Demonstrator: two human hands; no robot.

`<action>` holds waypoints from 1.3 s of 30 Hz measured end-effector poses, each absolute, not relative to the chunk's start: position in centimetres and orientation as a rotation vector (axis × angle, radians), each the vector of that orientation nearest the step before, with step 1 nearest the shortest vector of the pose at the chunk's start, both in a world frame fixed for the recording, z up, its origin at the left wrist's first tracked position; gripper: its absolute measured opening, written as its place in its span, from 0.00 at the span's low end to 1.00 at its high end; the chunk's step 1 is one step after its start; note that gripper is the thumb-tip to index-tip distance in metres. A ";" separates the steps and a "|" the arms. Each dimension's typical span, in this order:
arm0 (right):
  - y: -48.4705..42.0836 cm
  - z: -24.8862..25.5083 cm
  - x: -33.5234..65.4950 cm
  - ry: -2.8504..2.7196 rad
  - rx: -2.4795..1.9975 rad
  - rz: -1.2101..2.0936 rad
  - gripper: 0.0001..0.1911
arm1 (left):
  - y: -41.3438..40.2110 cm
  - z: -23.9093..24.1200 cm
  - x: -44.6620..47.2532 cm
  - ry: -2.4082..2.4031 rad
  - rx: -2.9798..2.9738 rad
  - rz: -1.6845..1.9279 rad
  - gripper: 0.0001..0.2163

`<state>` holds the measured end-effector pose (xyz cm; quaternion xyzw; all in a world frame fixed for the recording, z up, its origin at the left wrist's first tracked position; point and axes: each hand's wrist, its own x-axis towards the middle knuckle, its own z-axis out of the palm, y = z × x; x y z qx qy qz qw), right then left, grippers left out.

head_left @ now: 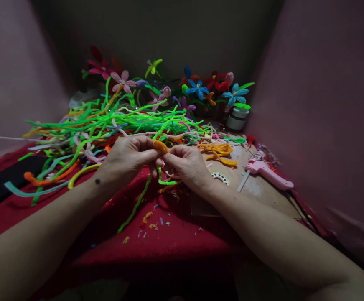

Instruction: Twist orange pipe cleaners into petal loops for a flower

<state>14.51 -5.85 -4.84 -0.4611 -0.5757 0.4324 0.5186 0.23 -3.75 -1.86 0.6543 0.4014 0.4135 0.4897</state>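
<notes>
the left hand [128, 156] and right hand [188, 165] meet over the table [175, 246], at its middle, with a small orange fuzzy piece [161, 146] between them. the fingers of the left hand are grasping it, thumb pressed up against index; the fingers of the right hand are drawn together in a pinch at its lower end, though the exact contact is partly hidden. a green strand [138, 205] hangs just below the left hand; whether it is gripped i can't tell.

as for how far along things are, a good many flowers look finished: the blue flower [198, 88], the light pink flower [124, 82] and others stand along the back. the orange piece seems to be a single part, folded or curled, not yet joined to any bloom. plenty of stock is left: loose orange strands [217, 151] lie just beyond the right hand, and a big heap of green strands [131, 119] spreads behind both hands. the pink glue gun [269, 173] rests on the board [257, 205], held by nobody, so any gluing of this part is probably yet to be done.
</notes>
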 end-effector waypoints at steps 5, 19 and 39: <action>-5.6 -5.5 14.6 -1.493 -1.118 0.801 0.09 | -3.7 -1.8 0.1 0.955 1.546 0.991 0.06; -5.6 -5.6 14.7 -1.664 -1.261 0.340 0.10 | -4.6 -0.8 0.7 1.199 1.727 0.931 0.06; -6.3 -4.9 14.5 -1.662 -1.275 0.550 0.09 | -4.4 -1.0 0.7 1.205 1.919 0.930 0.02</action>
